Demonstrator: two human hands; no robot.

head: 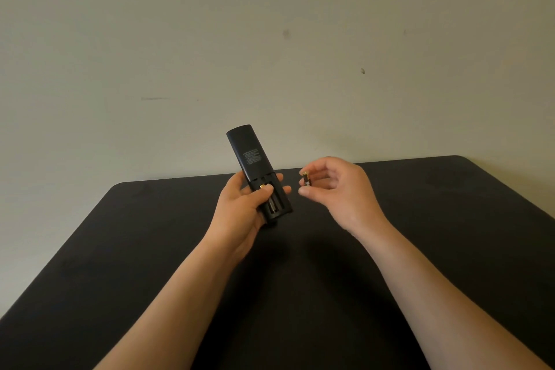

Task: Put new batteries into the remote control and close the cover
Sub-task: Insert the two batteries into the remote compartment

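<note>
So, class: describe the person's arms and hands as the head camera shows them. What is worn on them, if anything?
Both forearms are bare up to the bottom edge of the picture; no sleeves show. The left hand and the right hand wear no gloves. No watch, bracelet or ring is visible on the wrists or fingers. No markings or tattoos show.

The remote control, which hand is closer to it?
Left. The left hand grips the remote control around its lower half, thumb over the open compartment. The right hand is off to its right, apart, pinching a battery.
</note>
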